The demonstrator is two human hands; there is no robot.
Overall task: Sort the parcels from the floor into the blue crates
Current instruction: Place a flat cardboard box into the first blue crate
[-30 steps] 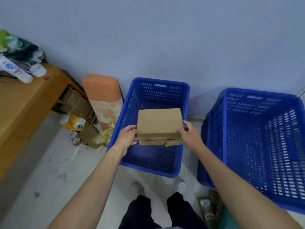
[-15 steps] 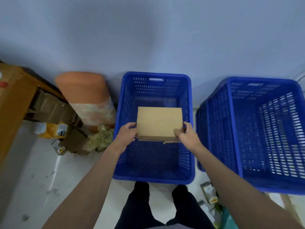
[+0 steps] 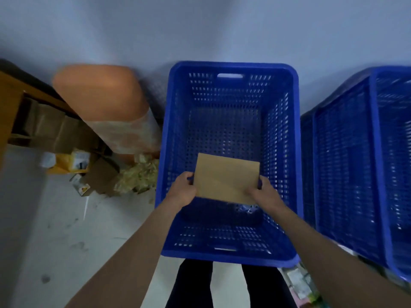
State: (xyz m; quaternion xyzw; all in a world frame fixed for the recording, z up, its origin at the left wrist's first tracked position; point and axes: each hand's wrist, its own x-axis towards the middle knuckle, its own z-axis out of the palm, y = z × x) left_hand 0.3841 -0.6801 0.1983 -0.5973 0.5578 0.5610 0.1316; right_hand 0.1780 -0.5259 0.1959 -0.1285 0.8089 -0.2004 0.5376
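I hold a plain brown cardboard parcel (image 3: 225, 177) flat between both hands, down inside the left blue crate (image 3: 165, 152), near its front half. My left hand (image 3: 182, 191) grips the parcel's left edge and my right hand (image 3: 263, 193) grips its right front corner. The crate's perforated floor shows behind the parcel with nothing on it. A second blue crate (image 3: 378, 152) stands to the right, cut off by the frame edge.
An orange bolster-like object (image 3: 104, 107) leans on the wall left of the crate. Cardboard boxes (image 3: 55, 130), a yellow package (image 3: 69, 163) and crumpled wrapping (image 3: 139, 176) lie beneath a wooden table (image 3: 6, 103). Small packets (image 3: 298, 283) lie by my feet.
Both hands have lowered the parcel from above the rim down into the left crate. My view has tilted further down and moved closer over the crate.
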